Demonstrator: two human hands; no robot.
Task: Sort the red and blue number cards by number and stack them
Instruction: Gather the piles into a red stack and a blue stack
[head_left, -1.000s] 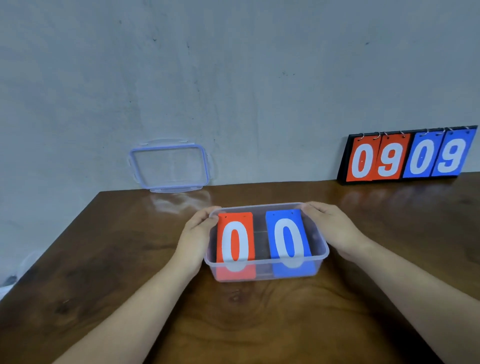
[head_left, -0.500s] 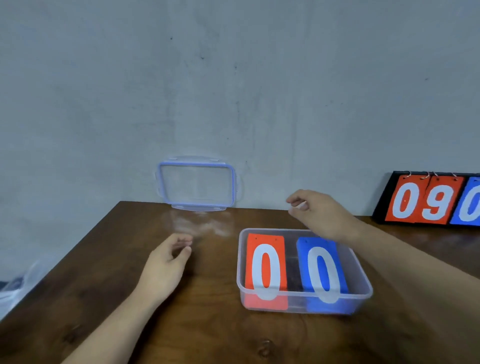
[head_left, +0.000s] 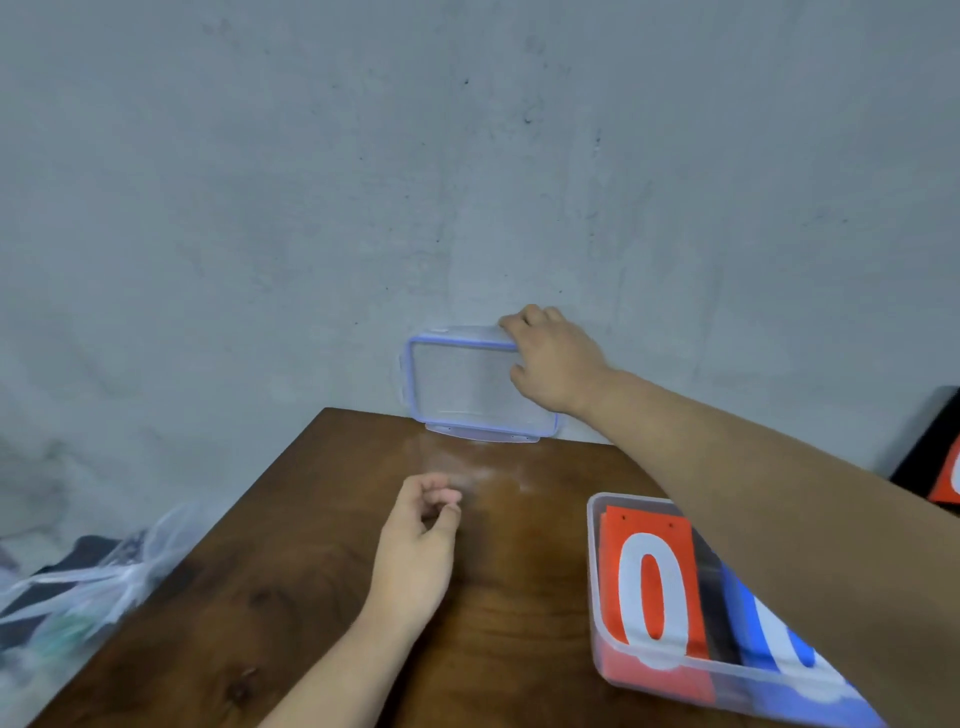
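One red card (head_left: 649, 587), blue card (head_left: 743, 608) in tub (head_left: 594, 582), right hand (head_left: 556, 364) gripping lid (head_left: 457, 384), left hand (head_left: 415, 556) loosely curled

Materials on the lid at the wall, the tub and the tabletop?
Lid: clear rigid plastic by the look, wall shows through; blue rim band, maybe a softer seal. Tub: translucent, slightly frosted plastic; cards read blurred through its front wall. Tabletop: dark wood grain with knots, glossy finish reflecting the lid; solid or veneer, can't tell.
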